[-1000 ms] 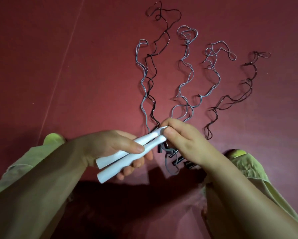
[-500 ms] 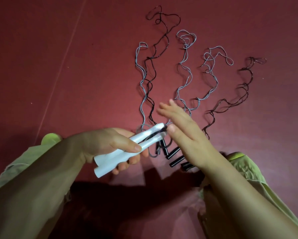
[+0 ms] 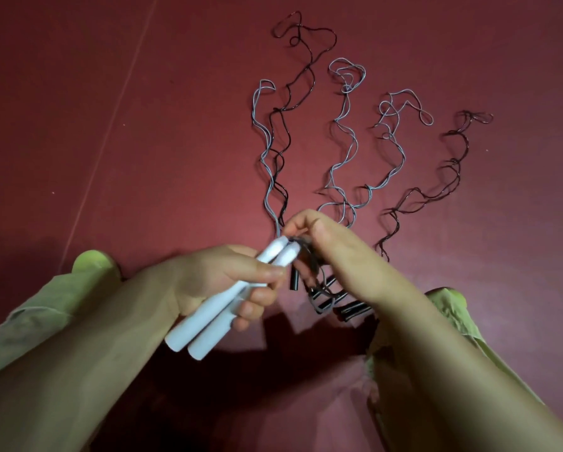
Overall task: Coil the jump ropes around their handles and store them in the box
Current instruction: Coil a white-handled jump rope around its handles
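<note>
My left hand (image 3: 228, 285) grips two white jump-rope handles (image 3: 208, 324) side by side, tips pointing up and right. At those tips my right hand (image 3: 326, 249) pinches the rope's cord (image 3: 301, 244) with curled fingers. The pale grey cord (image 3: 264, 141) of this rope runs away over the red floor in waves. Under my right hand lie several black handles (image 3: 352, 309). Their cords, black (image 3: 449, 171) and grey (image 3: 345, 138), spread out wavy across the floor. No box is in view.
The red floor (image 3: 143, 141) carries a thin pale seam line (image 3: 110, 125) running diagonally at the left. Green sleeve cuffs show at both wrists. My arms' shadow darkens the floor near the bottom edge.
My right hand opened and swung up off the handle tips, then came back down and closed on the cord there. The white handles tilted more upright in my left hand.
</note>
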`<act>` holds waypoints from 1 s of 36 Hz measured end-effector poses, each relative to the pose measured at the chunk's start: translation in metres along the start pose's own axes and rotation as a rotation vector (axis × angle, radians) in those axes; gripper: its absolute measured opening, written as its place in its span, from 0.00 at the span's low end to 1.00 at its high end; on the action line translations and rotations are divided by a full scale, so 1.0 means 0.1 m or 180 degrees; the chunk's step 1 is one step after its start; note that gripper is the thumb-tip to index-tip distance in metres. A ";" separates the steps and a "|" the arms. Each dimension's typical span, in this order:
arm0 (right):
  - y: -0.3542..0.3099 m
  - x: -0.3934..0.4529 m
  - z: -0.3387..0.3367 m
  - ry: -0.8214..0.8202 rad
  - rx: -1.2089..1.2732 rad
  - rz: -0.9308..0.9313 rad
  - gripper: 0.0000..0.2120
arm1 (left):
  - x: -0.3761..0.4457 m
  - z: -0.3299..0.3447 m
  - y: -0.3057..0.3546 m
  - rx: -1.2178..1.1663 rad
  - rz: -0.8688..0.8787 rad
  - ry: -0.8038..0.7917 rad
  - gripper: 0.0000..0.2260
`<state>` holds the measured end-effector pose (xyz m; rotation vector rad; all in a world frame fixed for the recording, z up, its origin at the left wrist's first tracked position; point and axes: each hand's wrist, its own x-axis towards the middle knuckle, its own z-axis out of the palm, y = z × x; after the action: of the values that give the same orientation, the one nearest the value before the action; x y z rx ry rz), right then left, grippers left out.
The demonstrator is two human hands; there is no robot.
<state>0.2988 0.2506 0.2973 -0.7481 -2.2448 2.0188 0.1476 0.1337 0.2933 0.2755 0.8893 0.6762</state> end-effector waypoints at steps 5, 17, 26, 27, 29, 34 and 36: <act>0.04 -0.08 -0.19 -0.0633 -0.0304 0.0251 0.20 | -0.19 -0.20 0.06 -0.0351 0.0282 -0.0351 0.15; 0.15 -0.01 -0.23 0.0817 -0.2440 0.0281 0.18 | -0.48 -0.40 0.31 -0.0713 0.0925 0.0193 0.17; 0.08 0.08 0.04 0.0408 -0.0077 -0.0075 0.26 | -0.27 -0.13 0.16 -0.0060 0.0421 0.0482 0.06; 0.08 0.11 0.08 0.0329 -0.0017 -0.0102 0.25 | -0.26 -0.12 0.16 -0.0042 0.0409 0.0479 0.06; 0.06 0.14 0.14 0.0279 0.0131 -0.0145 0.22 | -0.24 -0.09 0.15 0.0019 0.0398 0.0421 0.06; -0.02 0.23 0.25 0.0524 0.0460 -0.0080 0.15 | -0.22 -0.07 0.12 0.0170 0.0492 0.0492 0.05; -0.06 0.26 0.29 0.0659 0.0840 0.0163 0.19 | -0.20 -0.07 0.12 0.0126 0.0623 0.0485 0.05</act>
<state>0.2642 0.2327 0.2908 -0.9442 -1.8227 2.0930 0.1276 0.1293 0.3072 0.3530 1.0305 0.8704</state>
